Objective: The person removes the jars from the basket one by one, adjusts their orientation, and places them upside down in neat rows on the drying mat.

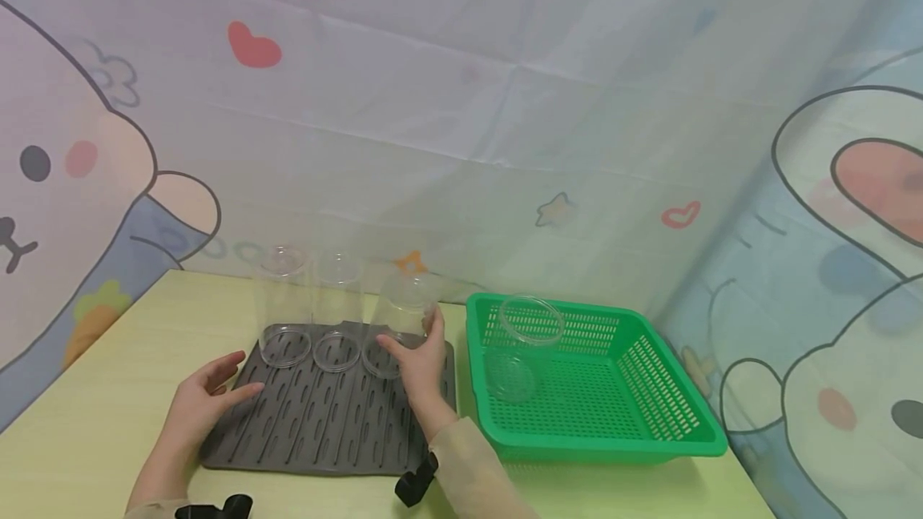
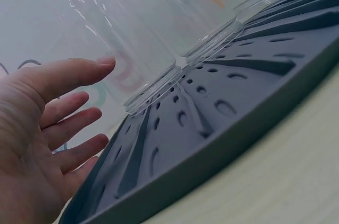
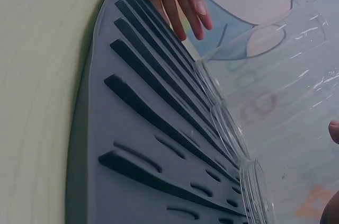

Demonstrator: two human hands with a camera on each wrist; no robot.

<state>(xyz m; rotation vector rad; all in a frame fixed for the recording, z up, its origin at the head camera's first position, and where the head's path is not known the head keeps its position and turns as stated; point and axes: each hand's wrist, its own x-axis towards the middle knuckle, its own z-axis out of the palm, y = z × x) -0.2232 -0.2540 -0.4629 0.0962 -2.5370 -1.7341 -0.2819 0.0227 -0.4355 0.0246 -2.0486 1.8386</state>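
Note:
Three clear plastic cups stand rim-down in a row on a dark grey drying mat (image 1: 317, 431): a left cup (image 1: 284, 303), a middle cup (image 1: 338, 295) and a right cup (image 1: 392, 315). My right hand (image 1: 421, 363) grips the right cup at its right side, thumb in front and fingers behind. In the right wrist view only fingertips show at the edge, beside the cups (image 3: 286, 75). My left hand (image 1: 202, 399) hovers at the mat's left edge with fingers apart, holding nothing. The left wrist view shows its thumb close to the nearest cup (image 2: 122, 38).
To the right of the mat sits a green plastic basket (image 1: 613, 448) with slotted walls. Another clear cup (image 1: 530, 335) stands inside it at the left, rim up. A printed cloth (image 1: 461, 102) hangs behind the pale yellow table (image 1: 65, 431).

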